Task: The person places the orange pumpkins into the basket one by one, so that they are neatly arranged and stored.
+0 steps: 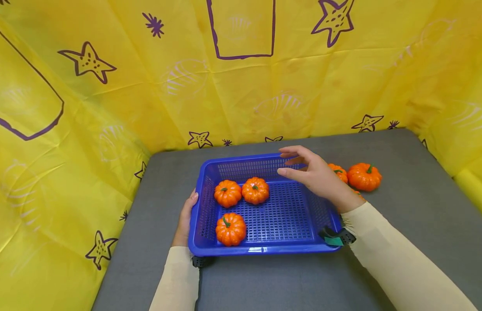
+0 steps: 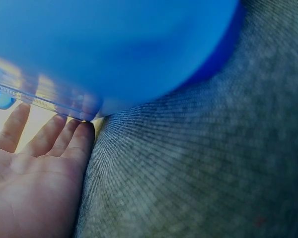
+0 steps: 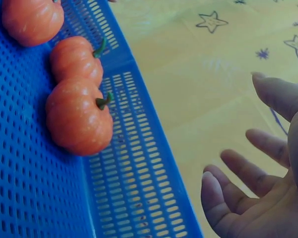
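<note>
A blue plastic basket point(image 1: 279, 216) with slotted walls stands on the table, holding three small orange pumpkins: one at back left point(image 1: 227, 193), one beside it point(image 1: 255, 191) and one at front left point(image 1: 231, 229). My left hand point(image 1: 185, 218) touches the basket's left side from outside; the left wrist view shows its fingers point(image 2: 75, 141) extended against the wall. Above the basket's back right part hovers my right hand point(image 1: 312, 172), fingers spread and loosely bent, nothing between them. In the right wrist view the right hand point(image 3: 260, 186) is apart from the pumpkins.
More orange pumpkins lie right of the basket, one of them fully visible point(image 1: 364, 177) and others partly hidden behind my right hand and forearm. The grey tabletop point(image 1: 264, 280) meets a yellow cloth point(image 1: 241, 99) with starfish drawings at the back and sides.
</note>
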A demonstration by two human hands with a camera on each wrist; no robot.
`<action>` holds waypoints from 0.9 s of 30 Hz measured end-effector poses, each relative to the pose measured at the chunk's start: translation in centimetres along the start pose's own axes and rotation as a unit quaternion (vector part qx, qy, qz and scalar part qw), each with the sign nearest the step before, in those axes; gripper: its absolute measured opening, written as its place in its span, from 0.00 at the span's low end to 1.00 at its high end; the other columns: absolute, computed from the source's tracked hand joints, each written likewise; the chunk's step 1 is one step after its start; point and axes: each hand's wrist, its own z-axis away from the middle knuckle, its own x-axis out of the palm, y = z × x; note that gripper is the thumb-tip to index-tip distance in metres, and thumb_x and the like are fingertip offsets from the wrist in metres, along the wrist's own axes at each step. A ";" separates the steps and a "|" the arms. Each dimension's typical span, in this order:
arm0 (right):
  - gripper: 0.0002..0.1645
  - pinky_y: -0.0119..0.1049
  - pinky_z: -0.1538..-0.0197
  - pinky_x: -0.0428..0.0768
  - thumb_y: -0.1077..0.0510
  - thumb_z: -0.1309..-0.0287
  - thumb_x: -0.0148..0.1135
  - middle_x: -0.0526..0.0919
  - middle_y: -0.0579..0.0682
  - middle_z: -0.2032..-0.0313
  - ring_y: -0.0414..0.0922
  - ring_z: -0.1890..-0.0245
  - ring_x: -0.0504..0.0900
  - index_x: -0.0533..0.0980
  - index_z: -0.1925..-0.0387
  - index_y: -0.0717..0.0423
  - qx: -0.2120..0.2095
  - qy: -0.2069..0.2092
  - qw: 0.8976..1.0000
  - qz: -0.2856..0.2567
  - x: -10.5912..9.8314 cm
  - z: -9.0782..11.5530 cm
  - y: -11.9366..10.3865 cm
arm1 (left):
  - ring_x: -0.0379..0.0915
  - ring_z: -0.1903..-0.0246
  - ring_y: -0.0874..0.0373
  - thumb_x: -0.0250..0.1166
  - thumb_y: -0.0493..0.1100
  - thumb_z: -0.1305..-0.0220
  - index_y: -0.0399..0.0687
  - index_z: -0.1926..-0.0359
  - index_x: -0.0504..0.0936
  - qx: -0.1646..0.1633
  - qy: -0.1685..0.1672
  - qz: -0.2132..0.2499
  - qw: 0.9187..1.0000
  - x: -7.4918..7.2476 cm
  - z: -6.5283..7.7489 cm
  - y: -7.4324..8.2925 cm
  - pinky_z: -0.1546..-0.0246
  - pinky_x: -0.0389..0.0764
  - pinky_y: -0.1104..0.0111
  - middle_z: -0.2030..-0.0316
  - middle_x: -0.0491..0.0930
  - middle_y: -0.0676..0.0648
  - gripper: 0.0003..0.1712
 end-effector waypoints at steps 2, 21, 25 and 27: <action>0.34 0.59 0.39 0.78 0.53 0.27 0.73 0.76 0.54 0.29 0.58 0.35 0.77 0.73 0.25 0.53 0.002 0.002 1.000 0.000 -0.4 0.2 0.0 | 0.63 0.25 0.41 0.45 0.59 0.17 0.70 0.13 0.54 0.000 -0.002 0.002 1.000 0.0 0.0 0.0 0.30 0.72 0.49 0.20 0.63 0.47 0.36; 0.35 0.63 0.37 0.76 0.50 0.25 0.72 0.76 0.57 0.30 0.58 0.34 0.76 0.72 0.24 0.51 0.015 0.032 0.999 0.024 -2.8 2.5 -0.1 | 0.63 0.25 0.42 0.44 0.58 0.16 0.67 0.12 0.53 0.011 -0.014 0.000 1.000 -0.2 0.1 0.0 0.30 0.71 0.50 0.19 0.61 0.45 0.36; 0.34 0.60 0.39 0.77 0.51 0.25 0.71 0.77 0.57 0.31 0.57 0.34 0.77 0.73 0.24 0.50 0.015 0.047 0.998 0.028 -3.3 2.9 0.0 | 0.62 0.25 0.42 0.42 0.57 0.15 0.66 0.12 0.53 0.014 -0.013 -0.001 1.000 0.0 0.1 0.0 0.29 0.70 0.50 0.18 0.60 0.46 0.36; 0.34 0.57 0.39 0.78 0.50 0.25 0.71 0.77 0.56 0.31 0.55 0.34 0.77 0.72 0.24 0.49 0.020 0.051 0.998 0.031 -3.5 3.1 0.1 | 0.61 0.24 0.42 0.42 0.57 0.15 0.66 0.12 0.53 0.015 -0.014 0.002 1.000 0.1 0.2 0.0 0.28 0.69 0.50 0.18 0.60 0.46 0.36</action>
